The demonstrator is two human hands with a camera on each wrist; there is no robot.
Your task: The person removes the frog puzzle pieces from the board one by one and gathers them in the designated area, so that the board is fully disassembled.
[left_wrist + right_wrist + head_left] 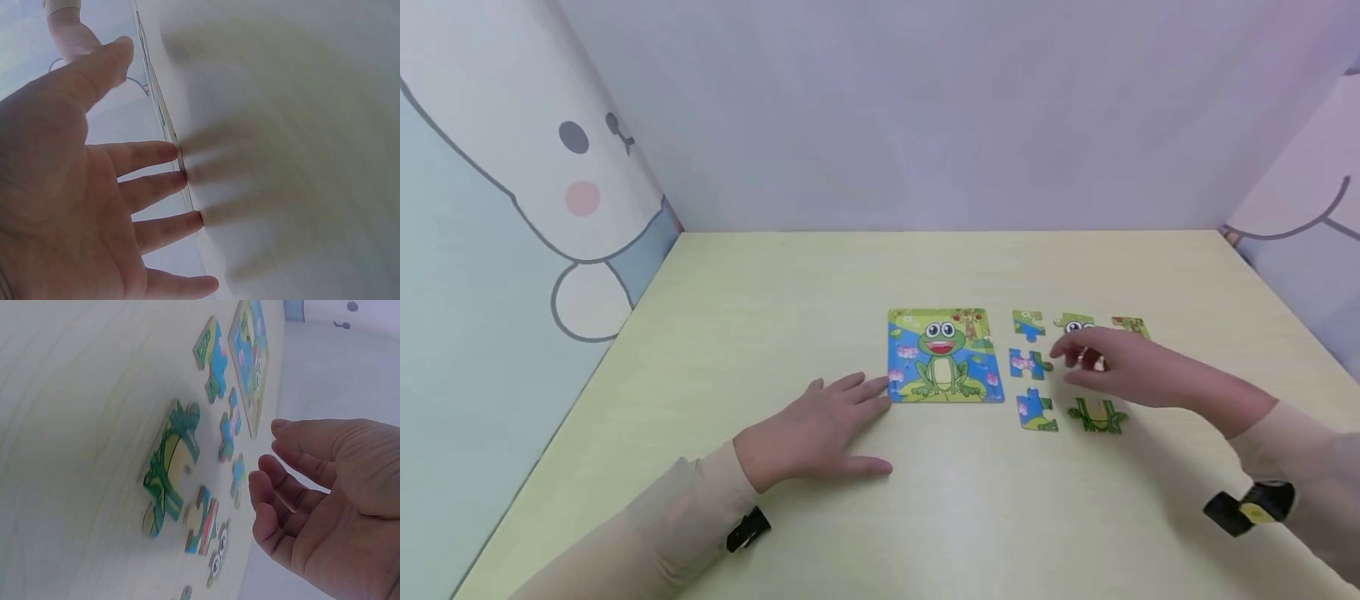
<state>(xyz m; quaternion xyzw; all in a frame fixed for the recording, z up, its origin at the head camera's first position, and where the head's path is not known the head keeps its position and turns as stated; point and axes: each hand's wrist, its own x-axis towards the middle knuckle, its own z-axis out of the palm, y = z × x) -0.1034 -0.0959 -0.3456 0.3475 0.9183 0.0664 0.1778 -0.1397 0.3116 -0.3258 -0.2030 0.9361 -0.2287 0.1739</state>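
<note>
A square frog picture board [943,387] lies flat on the table, showing a green frog against blue and yellow-green. At its left edge are the fingertips of my left hand [827,433], fingers straight and spread, thumb held away. My right hand [1120,367] hovers above loose jigsaw pieces, fingers loosely bent with nothing between them. Beneath and around it lie the frog-legs piece [172,465], the mouth piece [202,522] and the eyes piece [219,555]. Nearer the board stand a blue corner piece [1033,410], a pink-flower piece [1028,364] and another corner piece [1028,323].
The pale wooden table [760,292] meets a plain back wall [910,117]. Side panels with cartoon drawings [580,183] flank it. A piece with red dots [1131,323] lies at the far right, partly behind my right hand. Dark wrist devices [1255,508] sit on both sleeves.
</note>
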